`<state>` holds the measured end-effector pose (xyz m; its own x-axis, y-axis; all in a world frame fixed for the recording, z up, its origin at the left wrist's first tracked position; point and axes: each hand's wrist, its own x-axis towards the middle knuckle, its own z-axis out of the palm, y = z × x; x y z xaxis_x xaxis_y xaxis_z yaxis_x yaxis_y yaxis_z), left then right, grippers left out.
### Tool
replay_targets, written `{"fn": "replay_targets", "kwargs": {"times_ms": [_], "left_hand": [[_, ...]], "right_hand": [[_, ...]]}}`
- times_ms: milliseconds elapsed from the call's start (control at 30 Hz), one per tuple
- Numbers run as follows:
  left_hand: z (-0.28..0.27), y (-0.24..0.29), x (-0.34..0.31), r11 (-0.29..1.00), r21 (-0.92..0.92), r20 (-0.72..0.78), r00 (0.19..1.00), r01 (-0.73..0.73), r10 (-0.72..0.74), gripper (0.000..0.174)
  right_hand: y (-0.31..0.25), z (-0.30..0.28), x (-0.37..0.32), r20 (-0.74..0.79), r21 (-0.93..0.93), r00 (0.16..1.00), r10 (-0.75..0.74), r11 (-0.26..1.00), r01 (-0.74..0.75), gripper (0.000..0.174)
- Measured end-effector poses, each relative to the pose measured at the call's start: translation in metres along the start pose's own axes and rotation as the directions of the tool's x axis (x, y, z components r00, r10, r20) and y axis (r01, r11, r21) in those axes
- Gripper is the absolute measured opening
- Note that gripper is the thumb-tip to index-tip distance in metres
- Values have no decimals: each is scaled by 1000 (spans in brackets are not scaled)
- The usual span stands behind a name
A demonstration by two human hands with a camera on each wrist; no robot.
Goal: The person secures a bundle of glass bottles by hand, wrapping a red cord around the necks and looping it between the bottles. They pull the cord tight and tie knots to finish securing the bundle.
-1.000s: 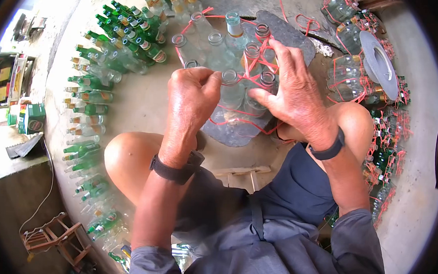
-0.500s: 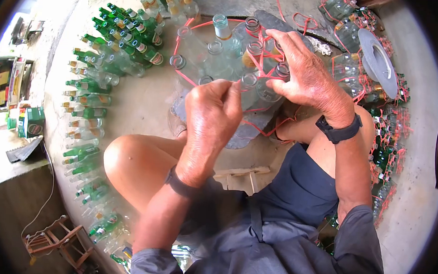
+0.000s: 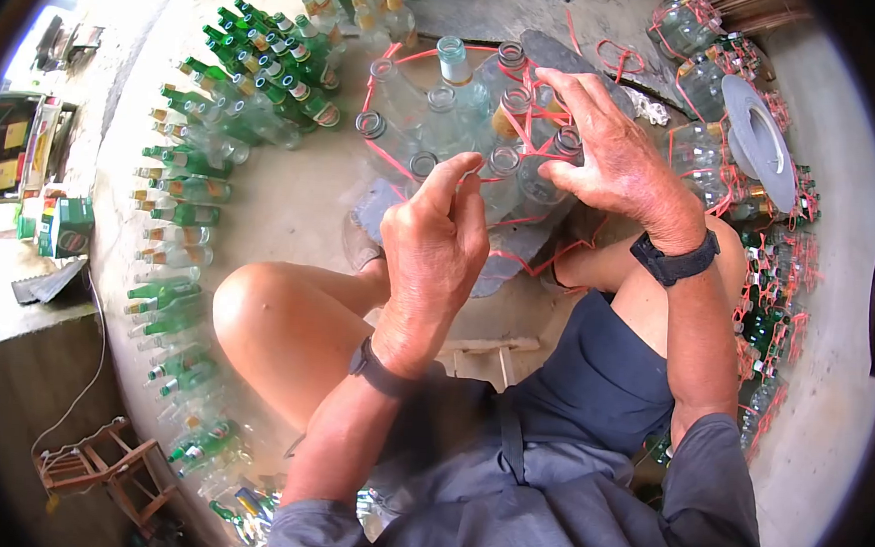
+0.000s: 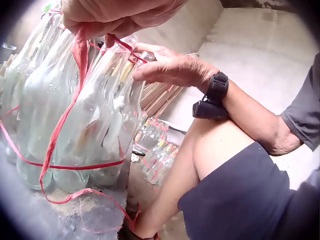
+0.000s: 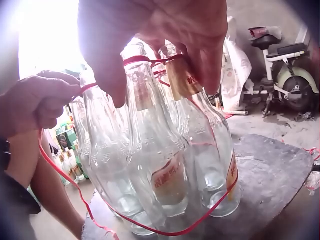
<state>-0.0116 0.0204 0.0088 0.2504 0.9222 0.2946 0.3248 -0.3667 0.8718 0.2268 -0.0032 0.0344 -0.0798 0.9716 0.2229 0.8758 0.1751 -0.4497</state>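
Note:
A cluster of clear glass bottles [image 3: 393, 95] stands upright on a dark stone slab [image 5: 270, 175] between the person's legs. Red plastic twine [image 5: 200, 226] circles the bodies and threads around the necks. My left hand [image 3: 434, 243], at the cluster's near side, pinches a length of this twine between thumb and forefinger; the strand hangs down past the bottles in the left wrist view. With thumb and fingers on opposite sides, my right hand [image 3: 625, 160] holds the necks at the cluster's right edge. One bottle there carries a gold neck label [image 5: 181, 80].
Green bottles [image 3: 270, 58] stand in a group at the far left, with more bottles in a row below. Bundles tied with red twine [image 3: 696, 149] line the right side, a grey hat [image 3: 757, 133] on top. A wooden stool [image 3: 110, 469] lies lower left; a scooter [image 5: 285, 75] stands behind.
My left hand has moved right and toward the body with the twine, its forefinger now more raised. The right hand has shifted slightly right and away from the body, staying at the bottle necks.

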Motion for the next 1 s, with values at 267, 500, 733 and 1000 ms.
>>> {"fn": "replay_targets", "kwargs": {"times_ms": [267,500,733,1000], "left_hand": [[-10,-1,-2,971,180,92,985,-160,146,26],[-13,0,1,948,249,125,977,-197,170,22],[-14,2,-8,955,204,36,977,-213,210,17],[-7,-1,-22,999,38,-54,999,0,2,8]], "right_hand": [[2,2,-1,-5,28,1000,5,1000,-5,90],[0,1,0,-7,29,1000,11,1000,-11,90],[2,3,-1,-18,38,1000,4,999,-3,91],[-3,-1,-2,0,47,1000,13,999,-13,94]]}}
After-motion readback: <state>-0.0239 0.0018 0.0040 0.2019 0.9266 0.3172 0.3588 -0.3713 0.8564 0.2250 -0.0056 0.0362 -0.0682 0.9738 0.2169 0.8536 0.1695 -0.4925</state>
